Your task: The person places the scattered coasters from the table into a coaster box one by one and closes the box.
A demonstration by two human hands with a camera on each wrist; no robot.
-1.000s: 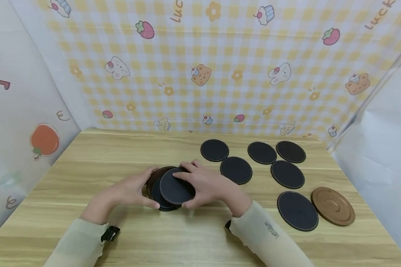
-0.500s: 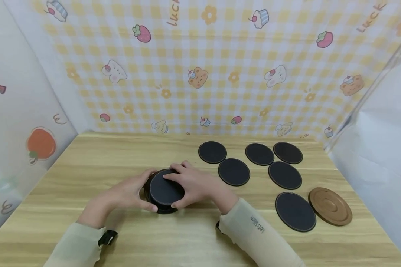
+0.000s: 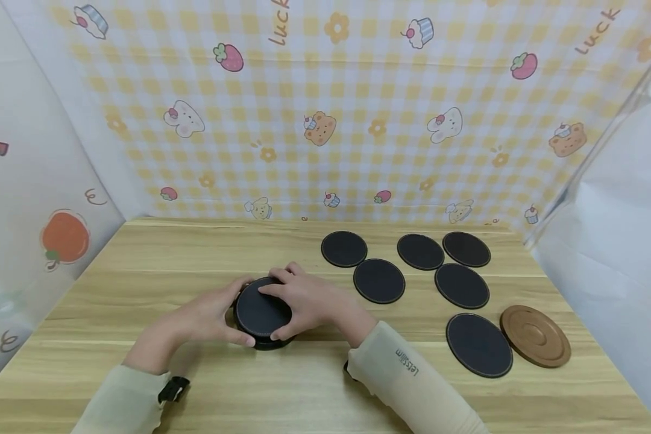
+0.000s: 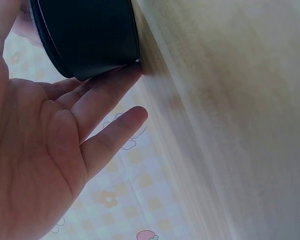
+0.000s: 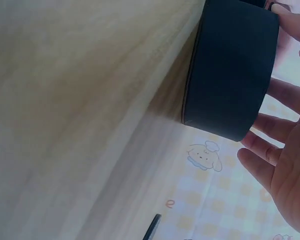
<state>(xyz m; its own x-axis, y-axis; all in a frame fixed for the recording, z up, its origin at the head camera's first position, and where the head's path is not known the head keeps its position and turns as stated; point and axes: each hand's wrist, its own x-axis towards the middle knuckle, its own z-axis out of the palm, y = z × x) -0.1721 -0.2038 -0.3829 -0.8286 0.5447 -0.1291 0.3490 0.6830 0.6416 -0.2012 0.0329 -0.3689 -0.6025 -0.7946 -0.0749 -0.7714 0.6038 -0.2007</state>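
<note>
A round black coaster (image 3: 257,310) with pale edge stitching lies over the top of a round black coaster holder (image 3: 271,345), left of the table's middle. My right hand (image 3: 309,301) holds this coaster at its edge, index finger on its face and thumb at the near rim. From the left, my left hand (image 3: 211,313) grips around the holder, with the thumb at its near side. In the left wrist view the fingers touch the smooth side wall of the holder (image 4: 92,35). The holder's inside is hidden under the coaster.
Several black coasters lie flat on the wooden table (image 3: 222,398) to the right, including a back one (image 3: 344,249) and a front one (image 3: 480,345). A brown disc with raised rings (image 3: 535,336) lies beside the front one. A checked cloth (image 3: 358,157) hangs behind.
My right hand has moved the coaster leftward, from overhanging the holder's right side to lying over its top. My left hand stays around the holder.
</note>
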